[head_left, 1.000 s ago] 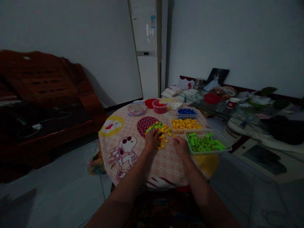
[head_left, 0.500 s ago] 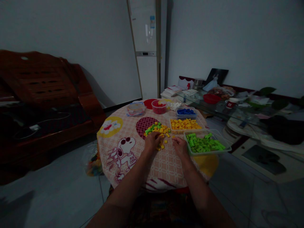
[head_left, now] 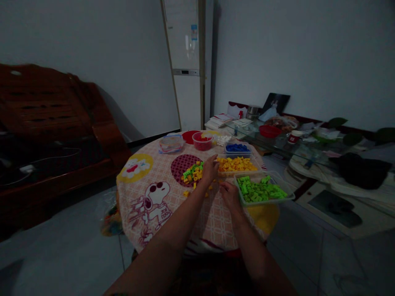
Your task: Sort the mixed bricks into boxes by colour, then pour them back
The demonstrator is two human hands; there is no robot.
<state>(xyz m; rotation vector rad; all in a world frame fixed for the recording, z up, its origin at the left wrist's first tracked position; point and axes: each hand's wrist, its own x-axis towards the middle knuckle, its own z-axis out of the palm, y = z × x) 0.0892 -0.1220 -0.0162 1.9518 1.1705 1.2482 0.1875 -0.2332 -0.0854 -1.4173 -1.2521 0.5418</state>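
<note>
My left hand (head_left: pixel 210 169) is at the left rim of a clear box of yellow blocks (head_left: pixel 237 164), its fingers curled together; what they hold, if anything, is hidden. My right hand (head_left: pixel 229 194) is lower, just left of a box of green blocks (head_left: pixel 259 189). Its thumb and fingers are pinched, and I cannot make out what is between them. To the left of my left hand lies a loose pile of mixed yellow and green blocks (head_left: pixel 193 172), partly covered by that hand. A few yellow blocks (head_left: pixel 186 193) are scattered nearer to me.
Behind the yellow blocks stands a box of blue blocks (head_left: pixel 237 148). A round tub with red pieces (head_left: pixel 203 142) and a lidded clear container (head_left: pixel 171 143) are at the back of the cloth-covered table (head_left: pixel 212 230). A cluttered glass table (head_left: pixel 271 144) stands to the right.
My left hand has moved from the loose pile right and forward to the yellow box's rim. My right hand stays near the green box. The whole view has shifted slightly.
</note>
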